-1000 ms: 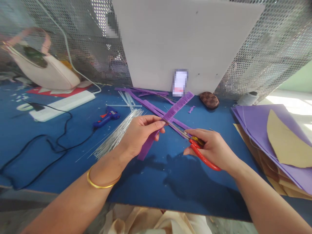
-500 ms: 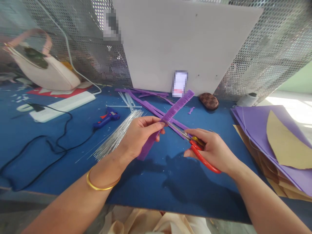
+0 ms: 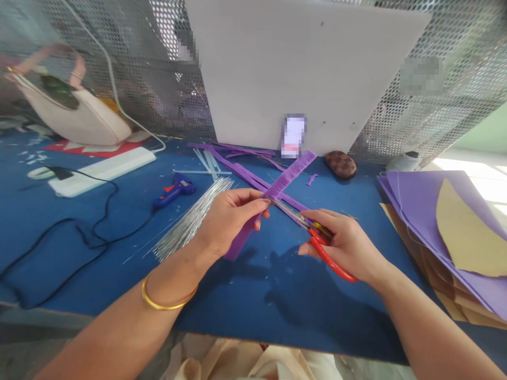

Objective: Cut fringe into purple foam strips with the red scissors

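Note:
Between thumb and fingers, my left hand (image 3: 233, 216) pinches a purple paper strip (image 3: 291, 174) that slants up to the right. Its upper part is fringed with short cuts along one edge; the lower part hangs smooth below the hand. My right hand (image 3: 340, 237) grips red-handled scissors (image 3: 330, 258), some fingers inside the loops. The blades point left, and their tips meet the strip's edge right beside my left thumb. Whether the blades are parted there is too small to tell. More purple strips (image 3: 253, 179) lie on the table behind the hands.
A bundle of thin wires (image 3: 194, 219) and a blue glue gun (image 3: 174, 191) with a black cord lie left. Behind are a white power strip (image 3: 103, 171), a handbag (image 3: 87, 116), a phone (image 3: 293, 137) and a checkered pouch (image 3: 340, 164). Purple and brown sheets (image 3: 420, 211) are stacked right.
The strip's upper end has dipped slightly. Both hands keep almost the same place, the scissors still at the strip's edge. The whole view has shifted very little.

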Available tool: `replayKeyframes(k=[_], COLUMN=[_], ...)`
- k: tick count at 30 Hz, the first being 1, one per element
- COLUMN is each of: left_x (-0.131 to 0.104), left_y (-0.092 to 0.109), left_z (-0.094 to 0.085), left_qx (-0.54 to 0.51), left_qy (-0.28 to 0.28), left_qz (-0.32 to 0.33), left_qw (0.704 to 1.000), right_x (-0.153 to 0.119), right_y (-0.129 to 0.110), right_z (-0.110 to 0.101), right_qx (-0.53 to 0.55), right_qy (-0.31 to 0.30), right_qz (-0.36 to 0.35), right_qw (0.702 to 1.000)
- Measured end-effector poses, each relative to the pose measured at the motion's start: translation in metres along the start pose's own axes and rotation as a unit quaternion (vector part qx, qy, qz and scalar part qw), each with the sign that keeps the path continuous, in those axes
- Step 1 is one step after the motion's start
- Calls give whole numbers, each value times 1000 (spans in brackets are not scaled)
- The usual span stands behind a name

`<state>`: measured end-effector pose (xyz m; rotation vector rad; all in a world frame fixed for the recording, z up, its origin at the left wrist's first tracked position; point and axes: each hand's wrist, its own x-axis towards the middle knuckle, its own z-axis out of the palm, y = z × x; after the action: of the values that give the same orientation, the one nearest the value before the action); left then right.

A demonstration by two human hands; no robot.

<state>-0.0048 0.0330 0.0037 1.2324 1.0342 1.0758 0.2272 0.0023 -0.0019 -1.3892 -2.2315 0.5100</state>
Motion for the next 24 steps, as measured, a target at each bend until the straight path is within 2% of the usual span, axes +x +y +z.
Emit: replayKeyframes(k=[24], left_x=[0], left_y=[-5], left_z=[-3], left_qx=[-19], left_qy=[-11], left_qz=[15], left_qw=[1000], right_x=[-2], right_y=[2], right_z=[2], right_qx=[30], right_qy=[9], right_qz=[2], right_qw=[1000])
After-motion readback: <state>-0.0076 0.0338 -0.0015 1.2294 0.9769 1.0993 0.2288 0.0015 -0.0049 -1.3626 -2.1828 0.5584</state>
